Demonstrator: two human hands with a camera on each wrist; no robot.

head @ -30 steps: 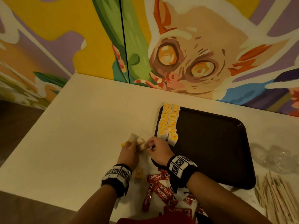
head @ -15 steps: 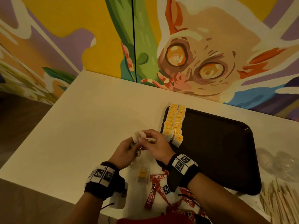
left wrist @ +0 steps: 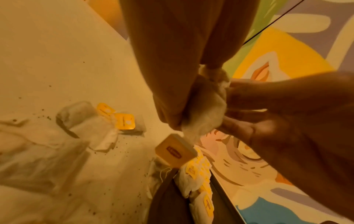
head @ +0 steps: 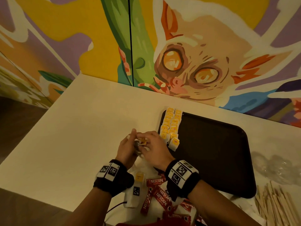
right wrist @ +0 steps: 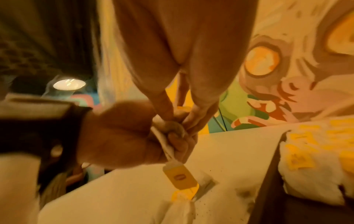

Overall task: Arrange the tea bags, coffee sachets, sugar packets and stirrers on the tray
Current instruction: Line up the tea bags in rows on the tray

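right, we've got both hands up over the table [head: 68, 136], just left of the tray [head: 211, 152]. our left hand [head: 126, 150] and right hand [head: 155, 152] meet around one tea bag [left wrist: 205, 109], fingers of both curled onto its crumpled paper pouch, and its yellow tag [left wrist: 175, 151] dangles free underneath, clear of the tabletop. on the tray, two neat rows of tea bags [head: 171, 126] run along the left edge, tags up. below our wrists, loose tea bags [left wrist: 91, 122] lie on the table amid dark specks, and a heap of red coffee sachets [head: 156, 196] sits at the near edge. over to the right, off the tray, we see the wooden stirrers [head: 276, 207] fanned out, with a crumpled clear plastic bag [head: 275, 167] just behind them. a painted wall [head: 195, 54] rises behind the table.
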